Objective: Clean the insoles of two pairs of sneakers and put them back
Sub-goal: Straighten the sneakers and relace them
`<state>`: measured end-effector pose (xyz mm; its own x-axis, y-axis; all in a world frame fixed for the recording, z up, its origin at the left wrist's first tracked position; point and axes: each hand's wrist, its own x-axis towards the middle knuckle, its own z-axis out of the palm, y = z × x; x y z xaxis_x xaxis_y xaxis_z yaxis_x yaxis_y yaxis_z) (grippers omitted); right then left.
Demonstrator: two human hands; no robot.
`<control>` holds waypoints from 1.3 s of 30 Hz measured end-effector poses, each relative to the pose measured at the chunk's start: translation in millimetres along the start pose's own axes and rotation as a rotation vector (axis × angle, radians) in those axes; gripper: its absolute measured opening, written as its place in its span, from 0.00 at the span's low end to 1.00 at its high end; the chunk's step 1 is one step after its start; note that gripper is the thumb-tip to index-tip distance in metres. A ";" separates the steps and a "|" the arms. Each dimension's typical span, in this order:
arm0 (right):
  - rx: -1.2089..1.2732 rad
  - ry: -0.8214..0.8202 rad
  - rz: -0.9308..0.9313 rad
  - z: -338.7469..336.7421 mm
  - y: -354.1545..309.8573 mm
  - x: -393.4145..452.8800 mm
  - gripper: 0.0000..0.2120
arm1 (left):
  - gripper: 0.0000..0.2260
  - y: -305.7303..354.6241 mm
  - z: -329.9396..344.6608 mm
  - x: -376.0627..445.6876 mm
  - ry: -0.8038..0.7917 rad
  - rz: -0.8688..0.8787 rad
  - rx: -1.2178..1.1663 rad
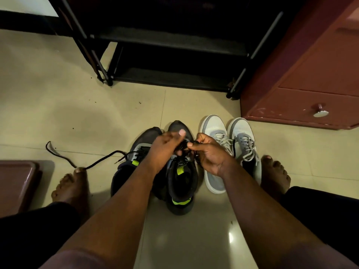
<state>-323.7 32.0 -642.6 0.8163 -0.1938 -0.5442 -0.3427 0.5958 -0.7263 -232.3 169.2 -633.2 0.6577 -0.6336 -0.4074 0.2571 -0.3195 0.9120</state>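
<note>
Two dark grey sneakers with neon green tabs stand side by side on the tiled floor, the left one and the right one. Over the right one's lacing, my left hand and my right hand both pinch its black lace. The left sneaker's black lace trails loose across the floor to the left. A pair of white and grey sneakers sits just to the right, still laced. No insole is visible.
A black shoe rack stands ahead. A reddish-brown cabinet with a knobbed drawer is at the right. A brown stool edge lies at the left. My bare feet flank the shoes.
</note>
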 end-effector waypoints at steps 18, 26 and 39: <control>-0.909 0.826 -0.042 -36.8 13.7 7.4 0.16 | 0.11 2.4 -58.0 -6.9 0.280 -0.295 1.077; -0.927 0.895 -0.117 -38.7 16.8 -4.6 0.16 | 0.15 -1.5 -70.8 -2.3 0.333 -0.431 1.007; -1.053 0.145 -0.177 11.6 47.8 -48.1 0.35 | 0.16 -1.6 19.7 -62.3 0.339 -0.169 0.781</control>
<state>-374.0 78.8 -646.3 0.8544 -0.3428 -0.3905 -0.5096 -0.4068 -0.7581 -287.6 195.3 -610.2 0.8622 -0.3293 -0.3850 -0.1074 -0.8615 0.4962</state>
